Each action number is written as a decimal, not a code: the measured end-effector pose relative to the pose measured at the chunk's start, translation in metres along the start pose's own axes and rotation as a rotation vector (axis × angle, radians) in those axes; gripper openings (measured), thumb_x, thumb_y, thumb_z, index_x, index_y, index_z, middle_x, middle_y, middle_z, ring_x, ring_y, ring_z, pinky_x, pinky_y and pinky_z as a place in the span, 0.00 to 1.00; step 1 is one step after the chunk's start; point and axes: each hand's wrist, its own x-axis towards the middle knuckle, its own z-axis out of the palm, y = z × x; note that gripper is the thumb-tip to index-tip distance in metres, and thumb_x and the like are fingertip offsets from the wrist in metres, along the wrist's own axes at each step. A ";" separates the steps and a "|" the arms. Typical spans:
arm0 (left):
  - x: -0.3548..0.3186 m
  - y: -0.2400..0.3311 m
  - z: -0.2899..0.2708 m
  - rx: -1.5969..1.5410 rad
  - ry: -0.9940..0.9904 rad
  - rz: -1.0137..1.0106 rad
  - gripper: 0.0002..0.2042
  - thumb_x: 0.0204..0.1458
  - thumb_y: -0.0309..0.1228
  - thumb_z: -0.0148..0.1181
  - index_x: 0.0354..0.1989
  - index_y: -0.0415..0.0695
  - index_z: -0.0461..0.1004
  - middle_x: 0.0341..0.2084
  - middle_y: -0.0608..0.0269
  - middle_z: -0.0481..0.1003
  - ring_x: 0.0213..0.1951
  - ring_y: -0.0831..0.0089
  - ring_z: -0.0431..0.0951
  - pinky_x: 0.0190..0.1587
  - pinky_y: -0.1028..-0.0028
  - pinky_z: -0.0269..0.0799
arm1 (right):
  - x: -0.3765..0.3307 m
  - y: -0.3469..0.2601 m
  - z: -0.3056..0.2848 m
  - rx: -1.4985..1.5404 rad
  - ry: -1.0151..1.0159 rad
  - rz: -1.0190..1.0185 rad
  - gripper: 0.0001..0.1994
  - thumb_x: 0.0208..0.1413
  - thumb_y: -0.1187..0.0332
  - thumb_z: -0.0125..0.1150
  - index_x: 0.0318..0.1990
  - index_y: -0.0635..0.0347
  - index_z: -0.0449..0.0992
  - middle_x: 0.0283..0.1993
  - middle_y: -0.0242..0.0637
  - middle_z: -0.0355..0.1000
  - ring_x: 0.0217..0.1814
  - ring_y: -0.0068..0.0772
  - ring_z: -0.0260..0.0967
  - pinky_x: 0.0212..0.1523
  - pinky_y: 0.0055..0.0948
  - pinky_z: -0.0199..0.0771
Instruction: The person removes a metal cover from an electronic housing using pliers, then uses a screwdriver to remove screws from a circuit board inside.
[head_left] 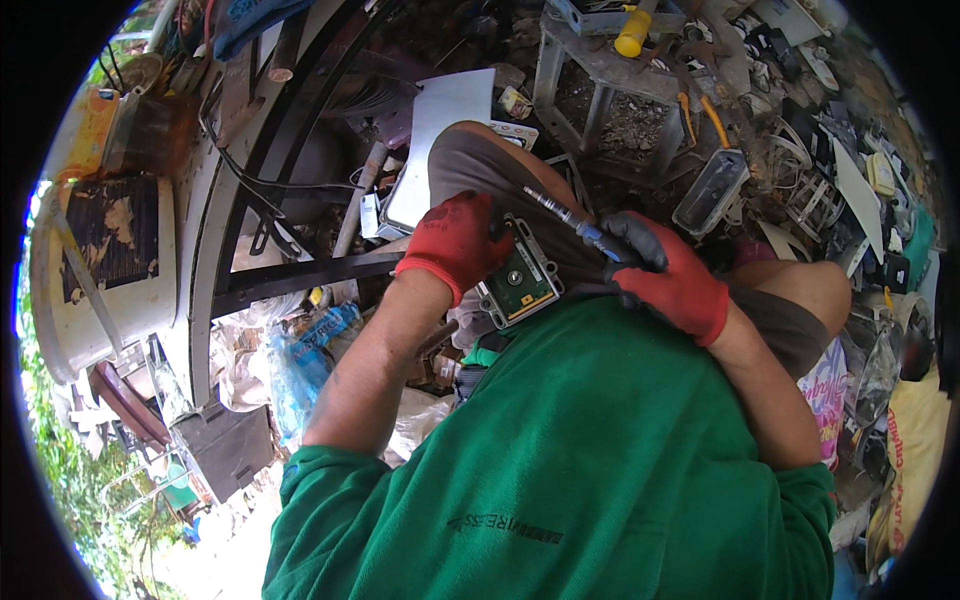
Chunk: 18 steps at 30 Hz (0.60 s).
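Note:
In a red glove with dark fingers, my left hand (455, 240) is closed on the left edge of a metal-framed circuit board unit (519, 290). The unit rests by my lap, its green board facing up, with a round metal spot in the middle and mounting ears along the frame. My right hand (675, 280), gloved the same way, grips a screwdriver (575, 222) by its blue and dark handle. Its metal shaft points up and left, above the unit and apart from it. My left fingertips are partly hidden.
A worn stool (600, 75) stands ahead, with a yellow-handled tool (634, 32) on top and orange-handled pliers (714, 120) at its side. A grey metal housing (710, 190) lies at right among scrap. Left are a dark metal frame (300, 283) and blue plastic bag (300, 375).

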 end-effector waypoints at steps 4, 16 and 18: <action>-0.005 -0.013 0.001 -0.014 0.088 0.114 0.16 0.46 0.39 0.67 0.39 0.41 0.76 0.36 0.47 0.79 0.41 0.47 0.80 0.46 0.59 0.75 | 0.005 0.002 0.002 -0.027 -0.027 0.023 0.21 0.55 0.76 0.57 0.58 0.61 0.65 0.39 0.30 0.66 0.34 0.19 0.66 0.35 0.23 0.68; -0.059 -0.112 0.035 -0.180 0.154 0.017 0.36 0.45 0.24 0.65 0.68 0.45 0.61 0.65 0.48 0.63 0.67 0.48 0.62 0.68 0.58 0.59 | 0.029 0.030 -0.006 0.019 -0.078 -0.009 0.25 0.61 0.78 0.54 0.66 0.61 0.61 0.60 0.38 0.68 0.58 0.27 0.67 0.59 0.30 0.68; -0.075 -0.088 0.054 -0.384 0.044 0.034 0.42 0.42 0.29 0.73 0.69 0.45 0.59 0.66 0.46 0.62 0.70 0.51 0.58 0.71 0.61 0.56 | 0.034 0.031 0.000 -0.022 -0.080 -0.059 0.24 0.63 0.75 0.54 0.66 0.60 0.61 0.59 0.37 0.69 0.60 0.26 0.67 0.61 0.29 0.67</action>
